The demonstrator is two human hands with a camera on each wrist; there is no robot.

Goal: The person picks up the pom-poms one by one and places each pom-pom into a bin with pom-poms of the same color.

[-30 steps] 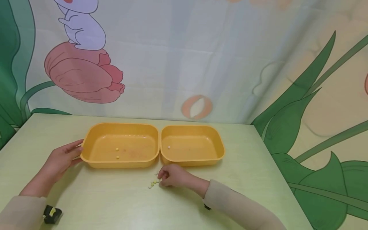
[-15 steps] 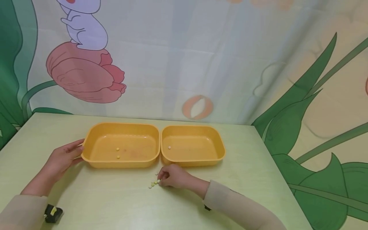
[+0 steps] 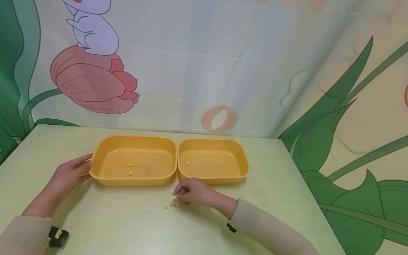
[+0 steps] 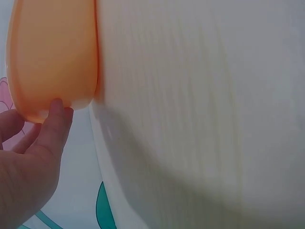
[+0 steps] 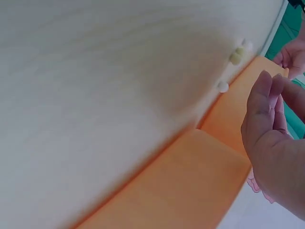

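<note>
My left hand (image 3: 71, 176) rests its spread fingers against the outer end wall of the left yellow tray (image 3: 137, 182), and the fingertips (image 4: 56, 104) touch that wall near the rim. In front of the gap between the trays, my right hand (image 3: 195, 191) pinches a small white bead (image 3: 174, 197) between thumb and index finger. In the right wrist view the fingers (image 5: 259, 98) hide that bead. Just below it on the table are two yellow beads (image 3: 171, 204) side by side. One white bead (image 3: 165, 207) lies left of them; another white bead (image 5: 223, 87) lies nearer the trays.
The right yellow tray (image 3: 213, 180) stands end to end with the left one and contains a white bead (image 3: 187, 163). Inside the left tray are two yellow beads (image 3: 130, 165). A printed curtain (image 3: 172, 71) hangs behind the pale table (image 3: 127, 219).
My right hand has lifted slightly with a white bead at its fingertips. The yellow beads on the table have shifted a little to the right. The left hand and both trays stay in place.
</note>
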